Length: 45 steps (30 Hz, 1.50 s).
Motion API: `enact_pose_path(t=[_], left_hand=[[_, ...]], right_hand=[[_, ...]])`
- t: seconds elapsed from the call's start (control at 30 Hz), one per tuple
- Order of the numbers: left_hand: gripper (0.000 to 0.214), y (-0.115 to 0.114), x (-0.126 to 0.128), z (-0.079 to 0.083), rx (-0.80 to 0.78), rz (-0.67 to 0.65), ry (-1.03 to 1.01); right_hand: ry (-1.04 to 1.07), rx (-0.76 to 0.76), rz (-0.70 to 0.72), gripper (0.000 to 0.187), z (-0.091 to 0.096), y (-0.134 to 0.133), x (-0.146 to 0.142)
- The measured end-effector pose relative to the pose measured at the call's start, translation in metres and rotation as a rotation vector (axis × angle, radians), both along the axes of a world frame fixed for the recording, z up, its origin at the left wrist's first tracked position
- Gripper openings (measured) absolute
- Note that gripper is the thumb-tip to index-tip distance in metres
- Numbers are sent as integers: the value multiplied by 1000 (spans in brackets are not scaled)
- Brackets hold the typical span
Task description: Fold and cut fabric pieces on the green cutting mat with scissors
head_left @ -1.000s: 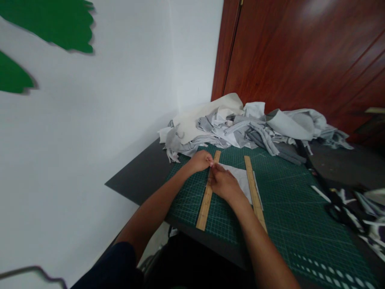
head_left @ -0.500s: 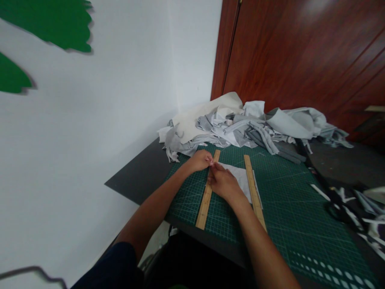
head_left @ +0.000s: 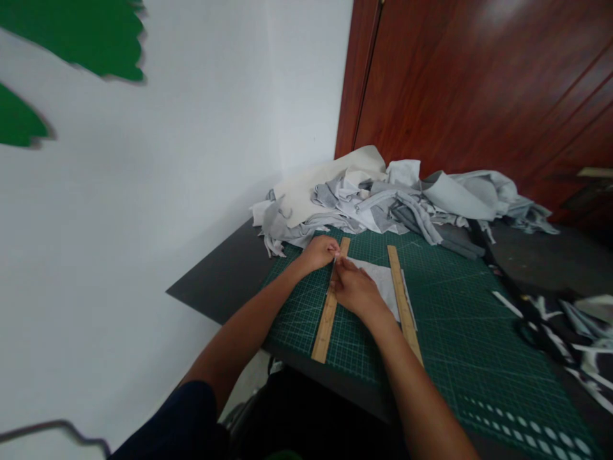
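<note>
My left hand is closed in a pinch beside the far end of the left wooden ruler. What its fingertips grip is too small to make out. Against those fingertips come the bent, drawn-together fingers of my right hand, which lies across the same ruler; anything in them is hidden. Light grey fabric lies flat under and to the right of my right hand, its left part covered. Across the fabric's right side rests a second wooden ruler. Both rulers lie on a green cutting mat.
Grey and white fabric scraps are heaped along the back. Scissors with dark handles lie at the right among pale strips. A white wall bounds the left, and a reddish wooden door stands behind.
Hardly anything differs. Both hands stay together at the left ruler's far end, with only a slight shift of the whole view.
</note>
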<state>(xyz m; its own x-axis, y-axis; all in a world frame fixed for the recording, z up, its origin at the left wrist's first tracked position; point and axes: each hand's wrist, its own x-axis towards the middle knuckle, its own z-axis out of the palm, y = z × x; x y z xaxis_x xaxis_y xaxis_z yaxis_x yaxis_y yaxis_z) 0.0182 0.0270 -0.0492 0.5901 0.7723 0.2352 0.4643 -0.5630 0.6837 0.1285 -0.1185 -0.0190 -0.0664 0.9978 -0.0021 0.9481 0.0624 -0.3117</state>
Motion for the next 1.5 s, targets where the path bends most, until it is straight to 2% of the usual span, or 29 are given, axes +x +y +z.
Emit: enact_pose_path(t=[0.3, 0.87, 1.07, 1.5], left_hand=[[16, 0, 3, -1, 1, 30, 18], [16, -9, -10, 12, -94, -74, 72], [20, -12, -12, 9, -116, -52, 83], [19, -37, -26, 11, -79, -48, 106]], right_hand=[[-11, -4, -4, 61, 2, -1, -1], [34, -41, -3, 59, 6, -2, -1], [76, -54, -28, 58, 11, -3, -3], [109, 7, -42, 38, 11, -3, -3]])
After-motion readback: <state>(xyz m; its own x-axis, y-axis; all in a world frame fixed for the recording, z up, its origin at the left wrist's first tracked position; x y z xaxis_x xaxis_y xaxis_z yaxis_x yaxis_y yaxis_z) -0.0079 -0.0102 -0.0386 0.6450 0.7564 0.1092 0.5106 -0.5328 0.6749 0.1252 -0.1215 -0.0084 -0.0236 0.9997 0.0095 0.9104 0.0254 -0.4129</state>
